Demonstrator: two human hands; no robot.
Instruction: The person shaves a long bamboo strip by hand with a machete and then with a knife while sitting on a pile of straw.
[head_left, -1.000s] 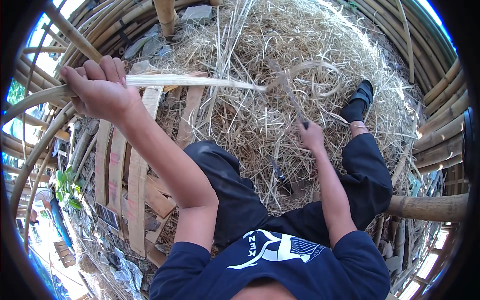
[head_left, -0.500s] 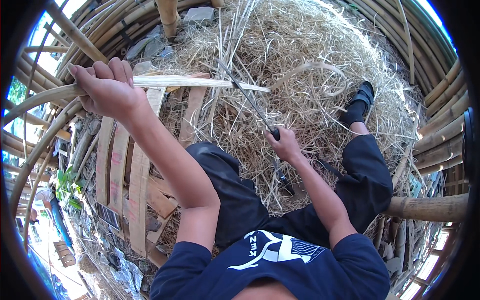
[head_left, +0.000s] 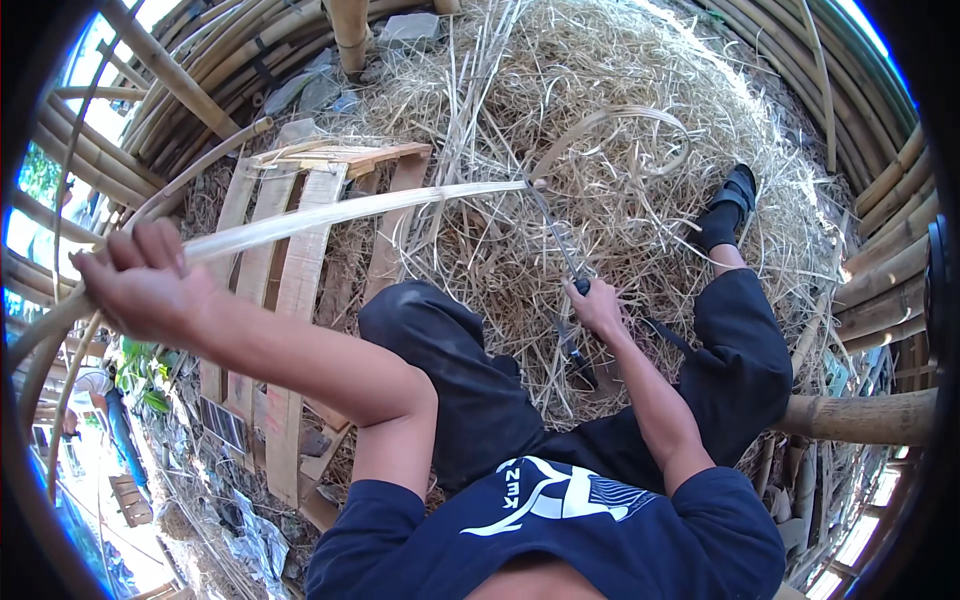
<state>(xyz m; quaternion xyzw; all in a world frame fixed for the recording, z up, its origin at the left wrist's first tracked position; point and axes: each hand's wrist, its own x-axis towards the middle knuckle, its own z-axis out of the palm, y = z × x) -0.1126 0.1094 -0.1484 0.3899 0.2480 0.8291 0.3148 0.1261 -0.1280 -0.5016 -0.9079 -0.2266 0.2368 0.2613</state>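
A long pale bamboo strip (head_left: 350, 208) stretches from my left hand (head_left: 150, 285), raised at the far left, to the middle. My left fingers are wrapped round it, and its other part runs on past the hand to the left rim. My right hand (head_left: 602, 310) grips the dark handle of a long, thin-bladed knife (head_left: 556, 235) above the straw-like heap. The blade's upper end meets the right end of the strip. Beyond it a thin peeled sliver (head_left: 690, 135) curls in a loop. Another dark-handled tool (head_left: 578, 365) lies between my legs, partly hidden.
Bamboo shavings (head_left: 600, 60) cover the ground ahead. A wooden pallet (head_left: 305, 265) lies left of my knee. Bamboo pole walls (head_left: 880, 270) curve round both sides, and a thick bamboo pole (head_left: 860, 416) juts in at right. Another person (head_left: 112, 420) is at the far left.
My left hand has moved left and down, pulling the bamboo strip with it. The knife hand has shifted slightly right and down, and the curled sliver loop has grown larger.
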